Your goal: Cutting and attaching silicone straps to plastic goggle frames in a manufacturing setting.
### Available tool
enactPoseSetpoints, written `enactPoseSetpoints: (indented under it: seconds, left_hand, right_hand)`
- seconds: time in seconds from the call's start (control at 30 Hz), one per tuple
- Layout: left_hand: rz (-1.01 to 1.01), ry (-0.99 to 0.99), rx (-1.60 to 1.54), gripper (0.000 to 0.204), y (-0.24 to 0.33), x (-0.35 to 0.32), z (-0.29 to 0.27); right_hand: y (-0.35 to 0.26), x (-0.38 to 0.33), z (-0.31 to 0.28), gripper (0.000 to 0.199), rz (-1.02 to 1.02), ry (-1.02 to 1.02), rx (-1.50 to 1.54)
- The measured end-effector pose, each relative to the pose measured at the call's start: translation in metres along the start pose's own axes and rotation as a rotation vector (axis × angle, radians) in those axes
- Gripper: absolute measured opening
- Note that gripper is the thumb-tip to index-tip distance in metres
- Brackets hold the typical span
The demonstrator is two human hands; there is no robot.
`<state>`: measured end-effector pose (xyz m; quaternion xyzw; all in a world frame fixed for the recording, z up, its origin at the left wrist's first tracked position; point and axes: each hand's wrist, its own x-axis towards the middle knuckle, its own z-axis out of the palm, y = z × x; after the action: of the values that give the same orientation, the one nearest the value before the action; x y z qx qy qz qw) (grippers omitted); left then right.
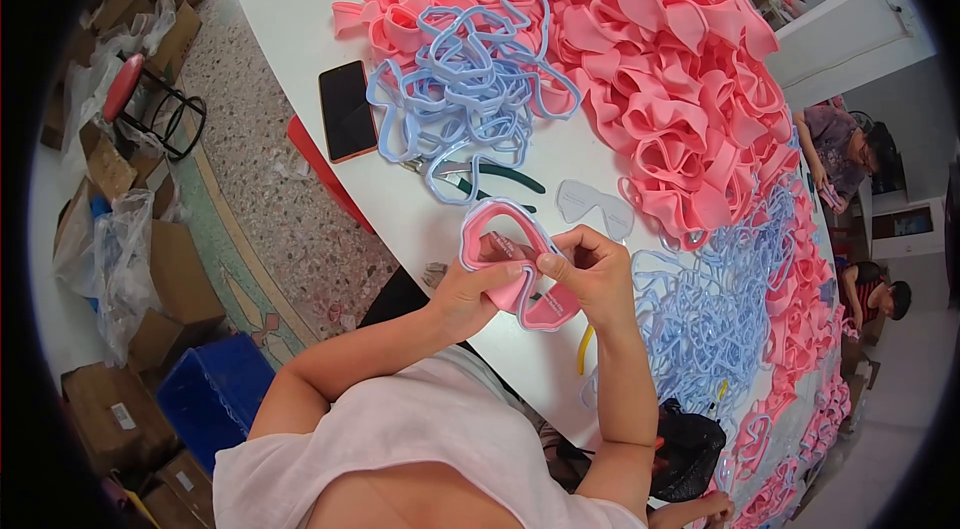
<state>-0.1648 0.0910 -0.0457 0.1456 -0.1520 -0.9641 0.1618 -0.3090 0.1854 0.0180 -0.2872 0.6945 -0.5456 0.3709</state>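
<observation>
Between my two hands is a pair of goggles (pixel 509 296) with a pink soft skirt, a pale blue rim and a clear lens. My left hand (pixel 462 303) grips its left side, the thumb pressed near the nose bridge. My right hand (pixel 598 276) pinches the other side, thumb and fingers closed close to the bridge. Just beyond lie green-handled pliers (pixel 512 178), partly under a heap of pale blue goggle rims (pixel 470 84). A loose clear lens (pixel 596 208) rests flat on the table to the right of the pliers.
A large pile of pink skirts (pixel 670 79) covers the far table (pixel 290 19); more blue rims (pixel 700 319) lie at right. A phone (pixel 347 112) is near the left edge. Red stool (pixel 124 87), blue crate (pixel 215 394) and cartons stand on the floor. Other people work at right.
</observation>
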Motion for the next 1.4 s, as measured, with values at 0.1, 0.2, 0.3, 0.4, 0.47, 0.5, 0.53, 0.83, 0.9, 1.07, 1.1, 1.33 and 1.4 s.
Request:
enactPoseSetpoints:
  seconds: [0.1,0.2,0.3,0.4,0.47,0.5,0.53,0.83,0.9,1.07,1.1,1.33,1.4]
  left_hand:
    - [-0.037,0.067,0.035,0.023,0.003,-0.002,0.007]
    - [0.012,0.026,0.038,0.021,0.001,-0.007,0.004]
    - [-0.014,0.053,0.047,0.024,0.007,-0.008,0.007]
    - [-0.011,0.118,0.043,0.034,0.015,-0.006,0.008]
    - [-0.077,0.078,0.003,0.05,0.031,-0.01,0.01]
    - [-0.076,0.08,0.003,0.05,0.037,-0.008,0.004]
    - [0.066,0.13,0.205,0.057,0.042,-0.004,-0.004]
    - [0.145,-0.07,1.214,0.041,0.093,0.014,0.015]
    - [0.156,-0.065,1.065,0.043,0.095,0.013,0.02]
    - [0.152,0.001,0.874,0.044,0.104,0.011,0.016]
    - [0.174,0.017,0.856,0.044,0.104,0.012,0.016]
    - [0.266,0.079,0.979,0.042,0.089,0.015,0.008]
    - [0.312,0.059,0.993,0.047,0.086,0.016,0.003]
  right_hand:
    - [0.003,-0.002,0.001,0.019,-0.023,0.0,0.051]
    - [0.009,-0.004,0.002,0.018,-0.049,-0.007,0.101]
    - [0.012,-0.003,0.003,0.017,-0.08,0.022,0.079]
    - [0.011,-0.001,0.005,0.017,-0.106,0.078,0.066]
    - [0.01,0.0,0.001,0.016,-0.11,0.098,0.078]
    - [0.012,0.001,-0.003,0.016,-0.119,0.115,0.044]
    - [0.013,0.001,-0.006,0.017,-0.128,0.133,0.009]
    - [0.004,0.003,-0.005,0.018,-0.085,0.062,-0.098]
    - [0.001,-0.001,-0.01,0.022,-0.115,0.056,-0.069]
    - [0.007,-0.017,-0.022,0.036,-0.126,0.007,0.045]
    - [0.007,-0.018,-0.02,0.036,-0.125,0.01,0.046]
    - [0.016,-0.013,-0.015,0.023,-0.12,0.211,-0.113]
    - [0.017,-0.012,-0.017,0.023,-0.138,0.222,-0.124]
